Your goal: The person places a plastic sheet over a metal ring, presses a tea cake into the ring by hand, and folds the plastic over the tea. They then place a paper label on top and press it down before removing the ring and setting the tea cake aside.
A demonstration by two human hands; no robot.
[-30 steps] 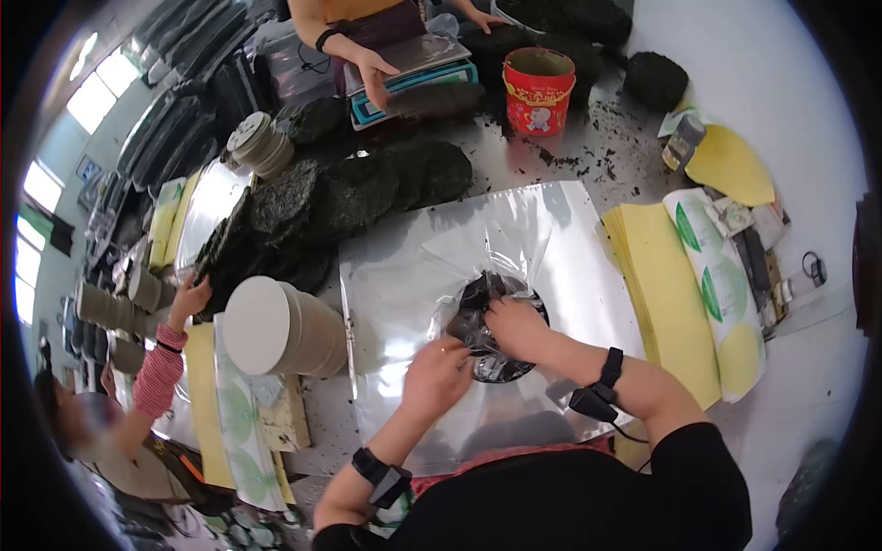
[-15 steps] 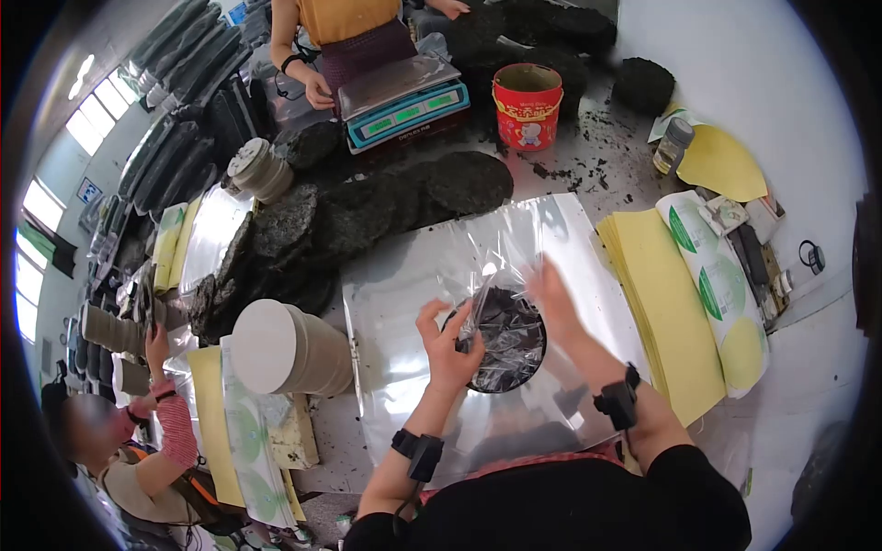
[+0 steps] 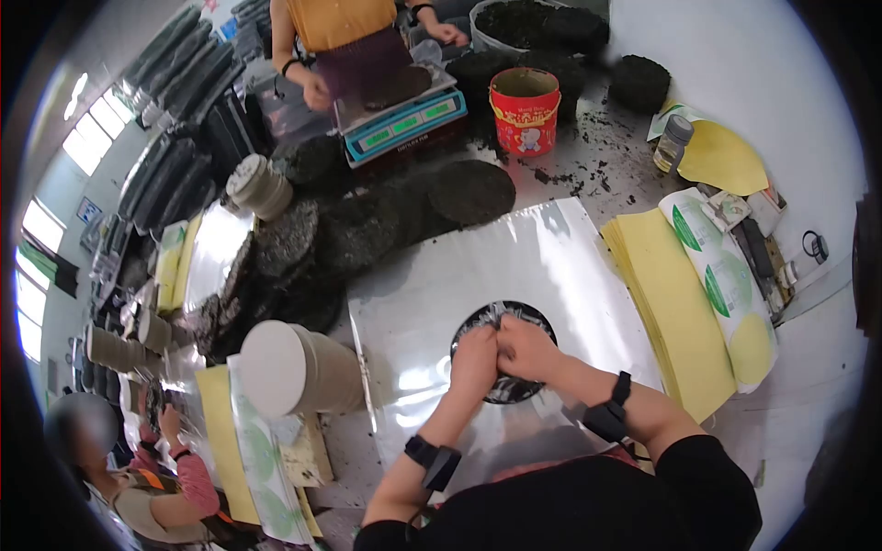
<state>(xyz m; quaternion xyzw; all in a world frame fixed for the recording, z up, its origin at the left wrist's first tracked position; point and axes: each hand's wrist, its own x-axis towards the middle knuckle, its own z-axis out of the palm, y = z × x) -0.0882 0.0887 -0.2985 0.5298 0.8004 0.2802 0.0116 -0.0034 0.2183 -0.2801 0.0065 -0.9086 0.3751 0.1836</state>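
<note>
In the middle of the shiny metal sheet (image 3: 413, 321) sits a dark round cake (image 3: 511, 395), covered with crinkled clear plastic film (image 3: 487, 317). My left hand (image 3: 475, 363) and my right hand (image 3: 527, 350) meet over its centre, knuckles close together. Both are closed on the gathered film, though the fingers hide most of the pinched part. Much of the cake's surface lies hidden under my hands; its dark rim shows above and below them.
Left of the sheet stands a stack of pale round discs (image 3: 294, 372). Yellow paper sheets (image 3: 666, 303) and green-printed wrappers (image 3: 721, 285) lie right. Behind are dark cakes (image 3: 469, 191), a red bucket (image 3: 525, 110) and a scale (image 3: 404, 129). Co-workers (image 3: 340, 46) stand across and at left.
My hands have come together over the cake, drawing in the film that stood up loosely. Across the table, a dark cake now lies on the scale.
</note>
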